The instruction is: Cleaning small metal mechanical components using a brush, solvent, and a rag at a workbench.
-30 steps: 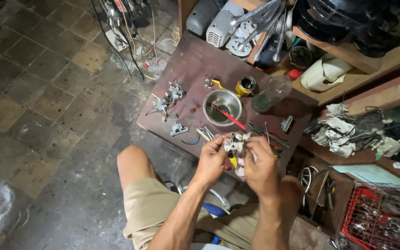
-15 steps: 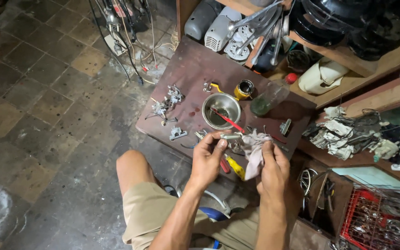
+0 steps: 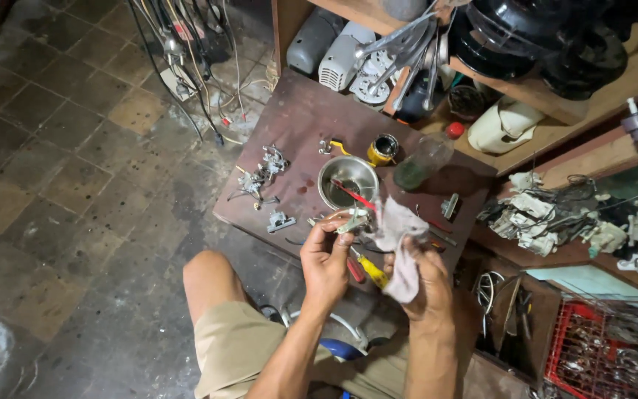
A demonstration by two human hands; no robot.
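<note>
A: What's in the left hand (image 3: 324, 260)?

B: A small metal part (image 3: 354, 220), pinched at the tips of its fingers (image 3: 331, 230) and held up just over the near edge of the bench (image 3: 297, 125).

A: And the right hand (image 3: 424, 277)?

B: Closed around a grey rag (image 3: 395, 238), bunched in the fist with a loose flap draped toward the part and touching it.

A: That's different from a second ago, isn't it?

B: Yes. Then both hands were pressed together around the part, with the rag hardly showing. Now they've drawn a little apart, the rag has opened out, and the part stands clear in the left fingers. I'd judge the wiping has moved to another face of the part, or paused for a look.

A: What's nearby?

B: A steel bowl (image 3: 348, 181) with a red-handled tool (image 3: 353, 195) lying in it, just beyond the hands. A yellow-handled screwdriver (image 3: 370, 272) lies beneath them. More small metal parts (image 3: 261, 176) sit on the left of the bench, and a small yellow tin (image 3: 384, 148) stands beyond the bowl.
</note>
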